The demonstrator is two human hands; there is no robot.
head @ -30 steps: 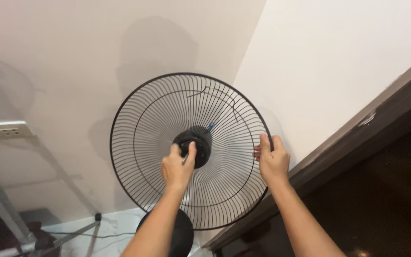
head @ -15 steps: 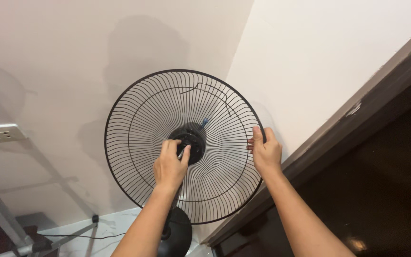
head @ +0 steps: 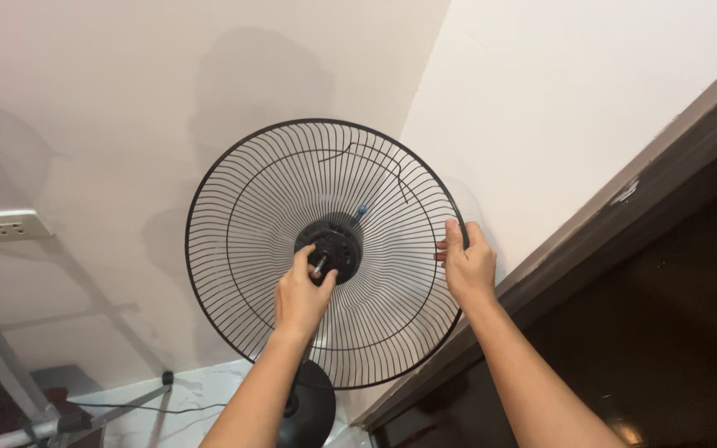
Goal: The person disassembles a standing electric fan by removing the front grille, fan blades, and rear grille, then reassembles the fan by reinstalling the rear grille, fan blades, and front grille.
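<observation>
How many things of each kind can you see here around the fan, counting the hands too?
Black wire fan guard: 1
Black hub with metal shaft: 1
Fan base: 1
Hands: 2, left hand at the hub, right hand gripping the guard's rim
Wall socket: 1
Metal stand: 1
Total: 7

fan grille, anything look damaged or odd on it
Yes: on the round black wire fan grille, the inner ring wire is broken near the top, with a bent loose end sticking out. No blades are fitted; the bare metal motor shaft shows at the hub.
</observation>
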